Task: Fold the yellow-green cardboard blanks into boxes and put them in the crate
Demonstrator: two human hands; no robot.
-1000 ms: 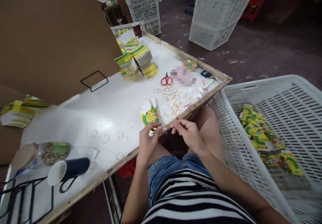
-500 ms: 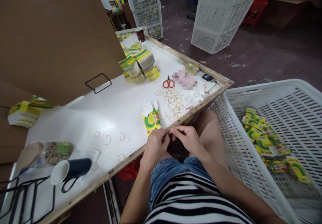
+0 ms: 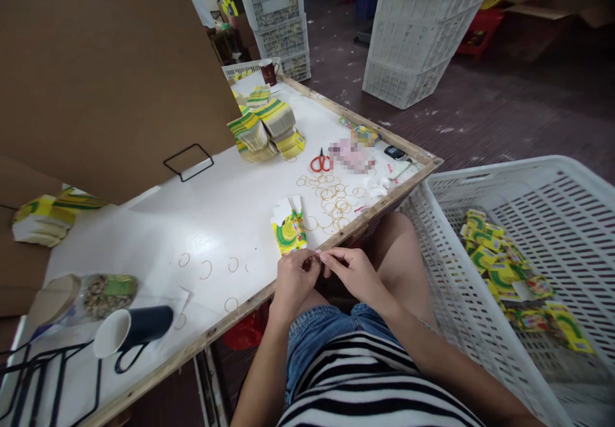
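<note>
At the table's front edge my left hand [image 3: 295, 281] and my right hand [image 3: 354, 274] are brought together, fingertips pinched. A tiny pale, reddish-marked bit shows between them, too small to name. Just beyond my left hand a yellow and green printed carton [image 3: 290, 230] lies on the white tabletop, its white flaps spread at the far end. Thin tan rubber bands [image 3: 337, 201] are scattered to the right of the carton. Red-handled scissors [image 3: 320, 161] lie behind the bands.
Stacks of flat yellow cartons [image 3: 269, 126] stand at the back. A dark mug [image 3: 150, 326] lies tipped at the left beside a jar [image 3: 109, 294]. On my right, a white plastic crate [image 3: 509, 169] holds several small yellow boxes [image 3: 504, 257]. Tall white crates [image 3: 423, 36] stand behind.
My hands stay together, and the fingertips have shifted slightly left. The small reddish-marked bit between them now shows. The carton and bands lie where they were.
</note>
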